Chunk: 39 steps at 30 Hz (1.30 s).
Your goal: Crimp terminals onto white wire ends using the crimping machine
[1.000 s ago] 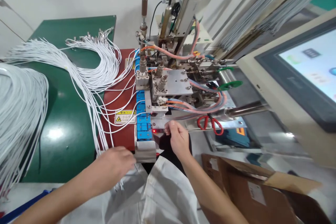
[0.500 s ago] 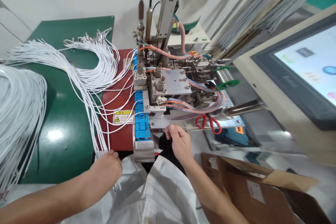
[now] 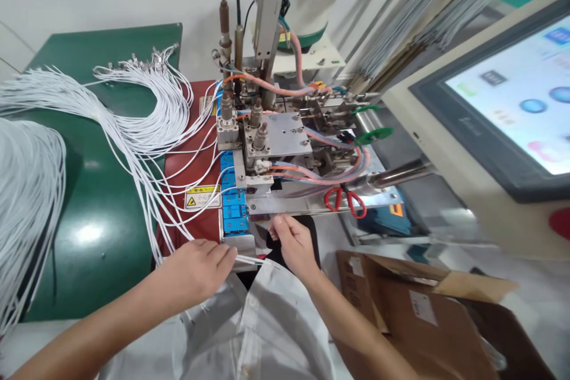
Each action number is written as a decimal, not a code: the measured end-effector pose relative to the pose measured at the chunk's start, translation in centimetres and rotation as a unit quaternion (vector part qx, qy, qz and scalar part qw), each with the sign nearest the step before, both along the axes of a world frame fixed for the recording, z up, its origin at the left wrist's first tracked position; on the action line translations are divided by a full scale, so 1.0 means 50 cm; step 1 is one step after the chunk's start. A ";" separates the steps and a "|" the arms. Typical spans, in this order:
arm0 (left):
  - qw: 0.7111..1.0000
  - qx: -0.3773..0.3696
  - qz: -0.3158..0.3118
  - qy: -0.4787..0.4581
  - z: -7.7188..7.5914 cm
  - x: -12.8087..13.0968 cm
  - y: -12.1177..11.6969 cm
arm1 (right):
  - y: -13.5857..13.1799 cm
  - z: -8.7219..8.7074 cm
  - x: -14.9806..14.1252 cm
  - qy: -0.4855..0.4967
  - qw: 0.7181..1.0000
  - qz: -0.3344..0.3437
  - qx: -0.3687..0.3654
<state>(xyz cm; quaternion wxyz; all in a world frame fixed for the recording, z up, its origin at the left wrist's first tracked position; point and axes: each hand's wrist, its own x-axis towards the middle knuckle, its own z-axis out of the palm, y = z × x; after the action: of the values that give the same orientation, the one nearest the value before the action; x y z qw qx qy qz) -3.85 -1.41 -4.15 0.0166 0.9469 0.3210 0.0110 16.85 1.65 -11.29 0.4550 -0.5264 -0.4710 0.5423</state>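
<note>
My left hand (image 3: 202,267) is closed on a white cable, its fingers bent over it in front of the blue clamp blocks (image 3: 235,212). Two thin white cable ends (image 3: 250,259) stick out to the right of those fingertips. Curled near the machine's front edge is my right hand (image 3: 294,243), thumb against the fingers; whatever it may hold is hidden. Behind my left hand, a bundle of white cables (image 3: 129,151) fans out, with several strands running into the blue blocks of the machine (image 3: 285,133).
More white cables (image 3: 31,190) lie on the green table (image 3: 89,261) at left. Red-handled scissors (image 3: 345,202) rest on the machine's front plate. A screen (image 3: 512,89) juts in from the right, above an open cardboard box (image 3: 401,309). A green wire spool (image 3: 371,124) sits behind.
My left hand has moved right and slightly up from the bundle, bringing cable ends toward my right hand. My right hand stays closed in nearly the same place. The view has shifted slightly.
</note>
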 end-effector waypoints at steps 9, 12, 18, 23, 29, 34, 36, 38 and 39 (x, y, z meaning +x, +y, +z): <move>0.995 -0.068 0.064 -0.017 0.020 -0.006 -0.007 | -0.020 0.024 0.022 0.077 0.992 0.062 0.078; 0.986 -0.147 0.072 -0.036 0.019 -0.009 -0.005 | -0.029 0.057 0.028 0.058 0.968 0.175 0.173; 0.954 -0.208 0.150 -0.158 0.010 -0.005 0.000 | -0.036 0.077 0.013 -0.015 0.960 0.180 0.215; 0.909 -0.201 0.211 -0.296 -0.016 0.037 -0.002 | -0.024 0.086 -0.007 -0.092 0.972 0.106 0.186; 0.870 -0.099 0.261 -0.406 -0.048 0.082 -0.001 | -0.016 0.096 -0.027 -0.048 0.993 0.070 0.085; 0.833 -0.168 0.320 -0.419 -0.047 0.081 0.002 | -0.031 0.064 -0.046 0.009 0.998 -0.031 0.060; 0.824 -0.189 0.332 -0.419 -0.047 0.080 0.003 | -0.032 0.060 -0.048 -0.009 0.996 -0.024 0.086; 0.820 -0.198 0.335 -0.420 -0.047 0.082 0.004 | -0.030 0.064 -0.049 -0.028 0.995 -0.013 0.093; 0.818 -0.202 0.336 -0.420 -0.048 0.083 0.004 | -0.029 0.068 -0.049 -0.038 0.995 -0.007 0.092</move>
<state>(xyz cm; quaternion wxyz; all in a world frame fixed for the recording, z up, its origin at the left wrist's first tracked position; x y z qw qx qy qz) 0.31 -1.22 -6.53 0.3362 0.6590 0.5764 0.3471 14.43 0.21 -7.91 0.4873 -0.5056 -0.5319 0.4733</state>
